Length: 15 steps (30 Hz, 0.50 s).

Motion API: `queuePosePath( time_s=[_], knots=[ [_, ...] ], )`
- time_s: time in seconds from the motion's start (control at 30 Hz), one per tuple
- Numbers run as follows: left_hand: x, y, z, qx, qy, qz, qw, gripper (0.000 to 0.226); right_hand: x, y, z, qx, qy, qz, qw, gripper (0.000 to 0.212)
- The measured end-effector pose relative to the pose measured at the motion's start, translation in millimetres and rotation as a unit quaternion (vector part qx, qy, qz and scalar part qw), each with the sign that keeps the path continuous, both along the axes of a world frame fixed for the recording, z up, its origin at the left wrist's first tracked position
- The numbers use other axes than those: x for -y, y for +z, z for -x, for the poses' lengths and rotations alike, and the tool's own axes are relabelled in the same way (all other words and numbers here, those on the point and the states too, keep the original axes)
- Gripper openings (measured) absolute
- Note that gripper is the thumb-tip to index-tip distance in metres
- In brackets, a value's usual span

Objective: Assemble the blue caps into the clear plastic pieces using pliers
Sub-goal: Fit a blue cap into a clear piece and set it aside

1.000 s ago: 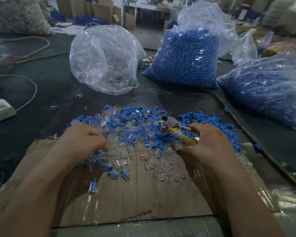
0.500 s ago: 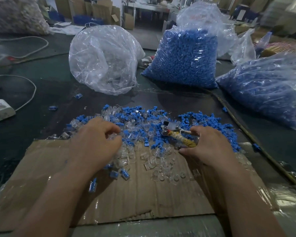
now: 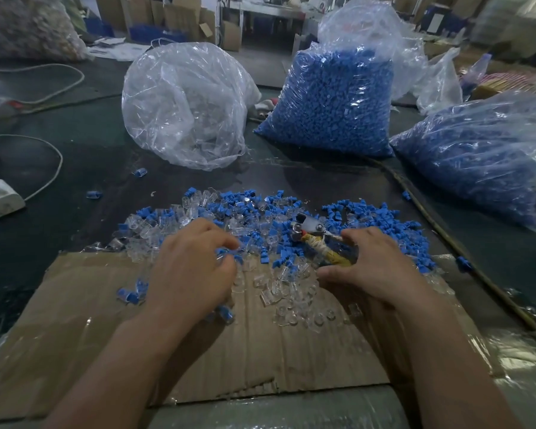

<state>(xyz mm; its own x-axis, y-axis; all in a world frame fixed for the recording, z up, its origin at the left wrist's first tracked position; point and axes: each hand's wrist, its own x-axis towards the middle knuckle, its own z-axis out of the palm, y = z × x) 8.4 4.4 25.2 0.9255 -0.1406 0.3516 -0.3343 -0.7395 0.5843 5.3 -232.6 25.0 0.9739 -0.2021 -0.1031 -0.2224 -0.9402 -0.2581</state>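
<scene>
Blue caps (image 3: pixel 331 100) fill 2 plastic bags (image 3: pixel 369 29) behind the pile (image 3: pixel 260 218).

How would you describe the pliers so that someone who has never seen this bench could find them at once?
Start at the cardboard sheet, with the pile of blue caps and clear pieces along its far edge. At the pile's right side, the right hand holds the pliers. They are the only metal tool, with yellow-wrapped handles and a pale head.
</scene>
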Motion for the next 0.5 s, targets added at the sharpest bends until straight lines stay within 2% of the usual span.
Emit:
queuePosePath(
  time_s=[0.17, 0.23, 0.33, 0.4, 0.5],
  knots=[
    [-5.7, -0.5, -5.6, -0.031, 0.018, 0.002, 0.999, 0.020, -4.4, 2.9, 1.3, 0.024, 0.007, -0.024, 0.999, 0.095],
    [-4.8, -0.4, -4.6, -0.028, 0.016, 0.004, 0.999, 0.018, -10.0, 4.1, 1.9, 0.099, 0.019, -0.022, 0.995, 0.079],
    [3.2, 1.0, 2.2, 0.023, -0.043, -0.017, 0.999, 0.013, -29.9, 5.7, 2.2, 0.237, 0.099, -0.046, 0.965, 0.043],
    [9.9, -4.3, 5.7, 0.050, -0.090, -0.066, 0.993, 0.015, -45.6, 4.3, 1.8, 0.246, 0.163, -0.045, 0.954, 0.029],
    [15.8, -11.5, 7.4, 0.051, -0.118, -0.152, 0.980, 0.019, -60.7, -2.2, 0.1, 0.212, 0.228, -0.009, 0.950, 0.024]
  ],
)
